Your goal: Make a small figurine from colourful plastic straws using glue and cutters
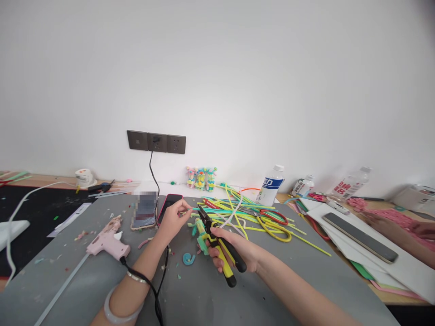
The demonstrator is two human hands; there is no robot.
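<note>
My left hand [174, 218] pinches a thin light-blue pipe cleaner [195, 209] between thumb and fingertips. In my right hand [243, 249] is a pair of pliers [227, 259] with yellow and black handles. Their dark jaws point up and left, close to the pinched end; I cannot tell whether the jaws touch it. Partly hidden behind the pliers lies a green and yellow pipe-cleaner piece [201, 240]. A blue curled coil [188, 259] rests on the grey mat just in front of it.
Loose pipe cleaners [234, 213] and scissors [283, 235] lie behind my hands. A pink glue gun [108, 240] trails a cable past my left arm. Phones [144, 213], a bottle [270, 185] and small figures [201, 179] stand around. Another person's hands [390, 228] work at right.
</note>
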